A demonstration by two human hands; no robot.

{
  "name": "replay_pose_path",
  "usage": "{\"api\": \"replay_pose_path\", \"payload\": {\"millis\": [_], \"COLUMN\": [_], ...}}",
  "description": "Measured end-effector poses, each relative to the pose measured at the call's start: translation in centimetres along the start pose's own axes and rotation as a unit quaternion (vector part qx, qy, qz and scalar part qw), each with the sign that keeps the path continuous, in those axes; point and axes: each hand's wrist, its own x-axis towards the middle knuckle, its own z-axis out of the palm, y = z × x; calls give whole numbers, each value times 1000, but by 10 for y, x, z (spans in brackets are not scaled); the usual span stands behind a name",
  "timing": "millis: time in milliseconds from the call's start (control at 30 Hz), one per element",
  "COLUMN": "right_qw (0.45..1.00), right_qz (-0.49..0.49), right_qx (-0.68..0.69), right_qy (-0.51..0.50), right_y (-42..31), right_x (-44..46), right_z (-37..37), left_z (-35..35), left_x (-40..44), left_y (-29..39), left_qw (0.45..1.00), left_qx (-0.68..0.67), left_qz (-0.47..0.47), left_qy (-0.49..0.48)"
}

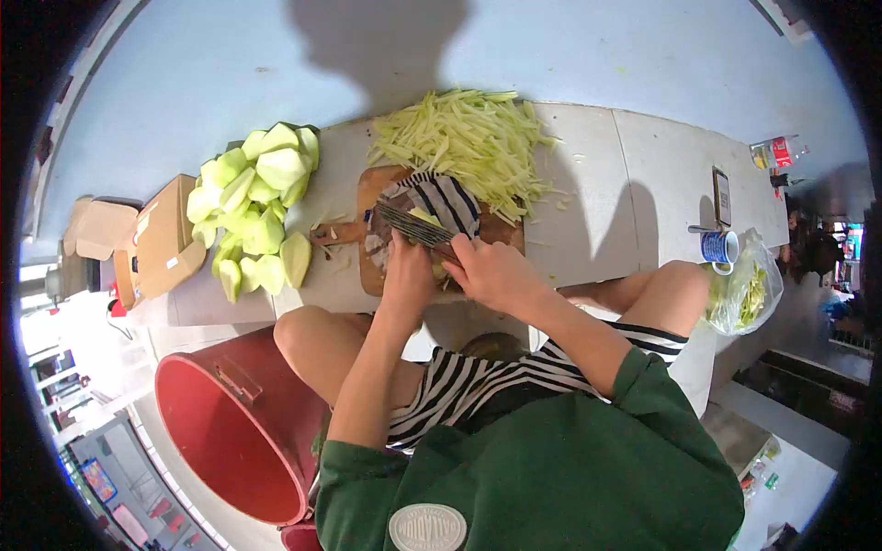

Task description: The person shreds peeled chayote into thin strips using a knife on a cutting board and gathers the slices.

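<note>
My right hand point(487, 269) is wrapped round the handle of a broad, dark-bladed knife point(411, 225). The blade lies slantwise over a wooden cutting board point(369, 188). On the near side of the blade, my left hand point(409, 268) has its fingers curled in, with their tips partly hidden. It seems to press on a pale green vegetable piece, mostly covered by hand and knife; a bit of pale green point(424, 217) shows beyond the blade. Black-and-white striped cloth point(452, 196) lies on the board. A large heap of pale green strips point(469, 142) spreads behind it.
Peeled green vegetable chunks point(262, 234) are piled at the left, beside an open cardboard box point(170, 239). A red bin point(230, 432) stands below left. On the right are a phone point(722, 197), a blue cup point(714, 246) and a plastic bag point(746, 294).
</note>
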Motion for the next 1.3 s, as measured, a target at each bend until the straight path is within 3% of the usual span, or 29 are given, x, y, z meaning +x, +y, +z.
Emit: {"api": "replay_pose_path", "payload": {"millis": [67,133,267,300,367,433,533,633,667,733,867,967,1033,1300], "right_qw": [1000,999,999,999,999,999,998,998,998,999,997,997,998,997], "right_qz": [1,44,34,24,16,42,32,29,29,29,34,41,52,50], "right_qx": [11,24,2,4,7,-12,-38,-30,-30,-18,-40,-30,-25,-27], "right_qy": [-5,-6,-34,-30,-28,-24,-41,-53,-53,-24,-63,-58,-37,-60], "right_y": [16,21,-3,-6,-1,15,-6,-11,-3,14,-7,-5,6,-1], "right_x": [3,5,8,5,1,6,4,-1,-1,6,6,-1,8,4], "right_z": [16,20,-6,-7,0,10,-10,-11,-3,8,-13,-4,4,-1], "left_z": [-2,-12,2,2,7,-11,0,12,16,-2,1,9,-5,-6], "left_x": [-2,0,-2,-2,-9,-1,-4,-10,-15,-6,-5,-14,-6,-9], "left_y": [1,10,-4,-11,-14,8,0,-21,-21,-1,-6,-15,0,1], "left_qw": [1000,987,993,999,994,992,997,998,998,996,995,999,995,993], "left_qx": [17,-29,-11,37,84,-12,-18,37,37,-9,-36,4,-19,-40], "left_qz": [-17,-141,-109,-22,66,-105,-69,8,8,-84,-87,-29,-92,-102], "left_qy": [-11,-76,-42,-29,-18,-62,-8,-52,-52,-25,-18,-38,-33,-33]}}
